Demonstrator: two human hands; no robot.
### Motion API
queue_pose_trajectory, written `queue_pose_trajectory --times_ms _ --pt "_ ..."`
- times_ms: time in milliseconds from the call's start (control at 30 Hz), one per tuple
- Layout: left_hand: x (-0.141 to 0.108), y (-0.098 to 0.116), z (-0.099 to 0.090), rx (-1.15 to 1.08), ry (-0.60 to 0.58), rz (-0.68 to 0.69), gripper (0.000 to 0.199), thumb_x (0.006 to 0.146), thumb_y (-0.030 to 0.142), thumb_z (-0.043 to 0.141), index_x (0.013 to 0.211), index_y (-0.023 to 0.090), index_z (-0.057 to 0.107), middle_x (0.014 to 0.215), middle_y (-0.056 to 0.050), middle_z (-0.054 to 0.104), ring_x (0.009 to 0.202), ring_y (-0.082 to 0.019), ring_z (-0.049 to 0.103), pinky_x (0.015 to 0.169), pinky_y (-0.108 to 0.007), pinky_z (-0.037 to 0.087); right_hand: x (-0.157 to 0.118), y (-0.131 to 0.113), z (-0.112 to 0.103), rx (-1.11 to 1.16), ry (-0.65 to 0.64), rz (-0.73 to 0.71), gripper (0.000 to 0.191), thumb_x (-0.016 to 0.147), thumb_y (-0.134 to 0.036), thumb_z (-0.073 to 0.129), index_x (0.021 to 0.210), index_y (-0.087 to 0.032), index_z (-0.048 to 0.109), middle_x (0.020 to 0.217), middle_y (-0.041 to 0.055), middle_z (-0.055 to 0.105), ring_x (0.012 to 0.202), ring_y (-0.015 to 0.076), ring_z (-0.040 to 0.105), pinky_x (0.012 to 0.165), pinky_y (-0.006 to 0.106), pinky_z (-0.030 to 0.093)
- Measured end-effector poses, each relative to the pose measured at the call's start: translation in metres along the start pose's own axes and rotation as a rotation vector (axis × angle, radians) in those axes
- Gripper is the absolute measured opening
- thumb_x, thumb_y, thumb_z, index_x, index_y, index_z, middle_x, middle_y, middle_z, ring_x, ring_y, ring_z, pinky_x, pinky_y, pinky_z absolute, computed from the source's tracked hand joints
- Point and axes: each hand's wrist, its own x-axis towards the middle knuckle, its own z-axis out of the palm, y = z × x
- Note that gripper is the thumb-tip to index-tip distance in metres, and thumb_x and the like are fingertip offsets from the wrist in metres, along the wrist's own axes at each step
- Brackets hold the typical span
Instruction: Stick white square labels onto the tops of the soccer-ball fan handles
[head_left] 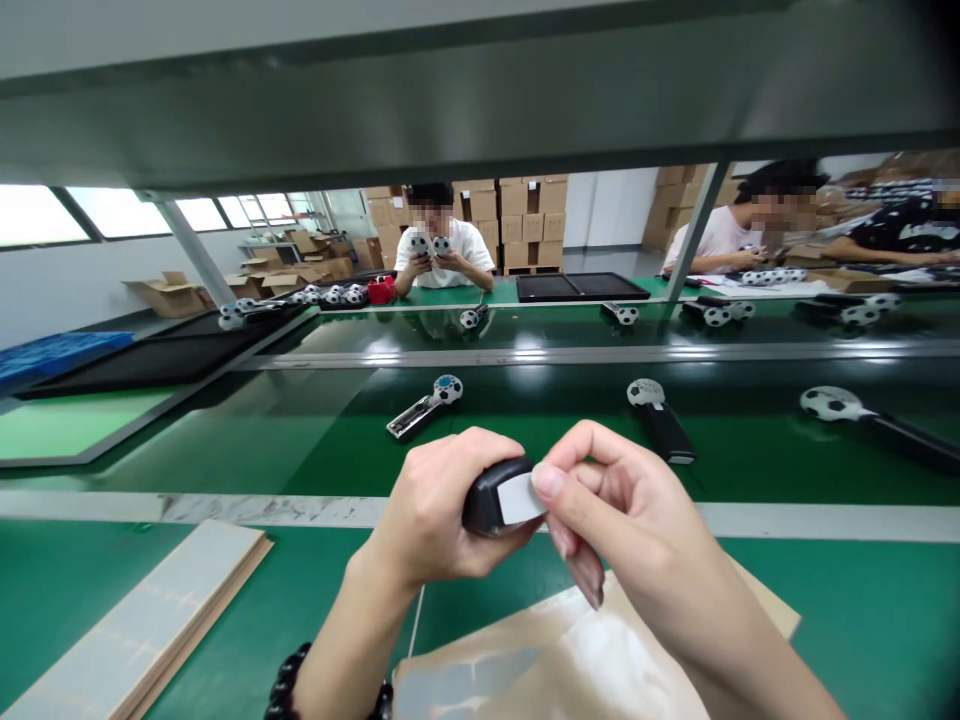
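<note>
My left hand (439, 500) is wrapped around a black handle-shaped piece (484, 500), its end turned toward me. On that end lies a small white sticker (516, 497). Thumb and finger of my right hand (622, 500) pinch the sticker's right edge. Most of the black piece is hidden inside my left hand. Beneath my hands, a sheet of backing paper (480, 690) rests on the green table. Beyond them, a football-headed device (424, 408) with an open handle and another one (664, 425) with a black handle lie on the green belt.
A stack of sticker sheets (150, 630) lies at the left. A third football-headed device (832, 403) is on the belt at right. A metal shelf (480, 110) hangs overhead. Across the belt, a person (469, 240) holds two devices; more people sit at right.
</note>
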Motion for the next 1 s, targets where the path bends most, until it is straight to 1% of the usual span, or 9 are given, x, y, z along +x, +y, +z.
queue_pose_trajectory --times_ms 200,500,667,867,1000 --pt "0.0001 0.0003 0.0001 0.026 -0.005 0.023 0.020 0.085 0.026 0.066 0.102 0.020 0.056 0.079 -0.003 0.071 0.061 -0.014 0.067 0.057 -0.022 0.053 -0.0008 0.0033 -0.0002 0.040 0.009 0.001 0.034 0.088 -0.045 0.075 0.076 -0.019 0.056 0.053 -0.0077 0.056 0.038 0.0029 0.043 0.037 0.012 0.038" --pt "0.0003 0.0011 0.0019 0.031 0.020 0.032 0.022 0.086 0.029 0.065 0.104 0.020 0.056 0.080 -0.003 0.071 0.060 -0.014 0.066 0.055 -0.022 0.052 -0.0026 0.0009 0.0006 -0.009 0.033 0.009 0.032 0.087 -0.044 0.076 0.077 -0.020 0.058 0.052 -0.0069 0.057 0.038 0.0040 0.045 0.036 0.012 0.040" --pt "-0.0006 0.0014 0.0025 0.019 0.012 0.021 0.022 0.084 0.025 0.065 0.104 0.020 0.057 0.082 -0.003 0.072 0.063 -0.015 0.068 0.058 -0.022 0.054 -0.0035 0.0002 0.0005 -0.019 0.041 0.005 0.032 0.086 -0.044 0.076 0.076 -0.020 0.058 0.052 -0.0067 0.057 0.037 0.0044 0.046 0.035 0.013 0.040" --pt "-0.0019 0.0012 0.0022 0.021 0.021 0.022 0.022 0.084 0.025 0.065 0.104 0.019 0.056 0.082 -0.004 0.072 0.064 -0.015 0.069 0.056 -0.021 0.054 -0.0031 0.0012 0.0028 0.012 0.043 -0.007 0.031 0.088 -0.042 0.075 0.076 -0.020 0.058 0.051 -0.0076 0.057 0.037 0.0035 0.045 0.035 0.012 0.041" --pt "-0.0012 0.0020 0.0016 0.021 0.019 0.021 0.022 0.084 0.024 0.065 0.105 0.019 0.058 0.083 -0.004 0.073 0.064 -0.015 0.069 0.056 -0.021 0.054 -0.0031 -0.0004 0.0033 -0.023 0.047 0.005 0.030 0.086 -0.042 0.076 0.076 -0.020 0.058 0.052 -0.0069 0.058 0.037 0.0042 0.046 0.035 0.013 0.042"
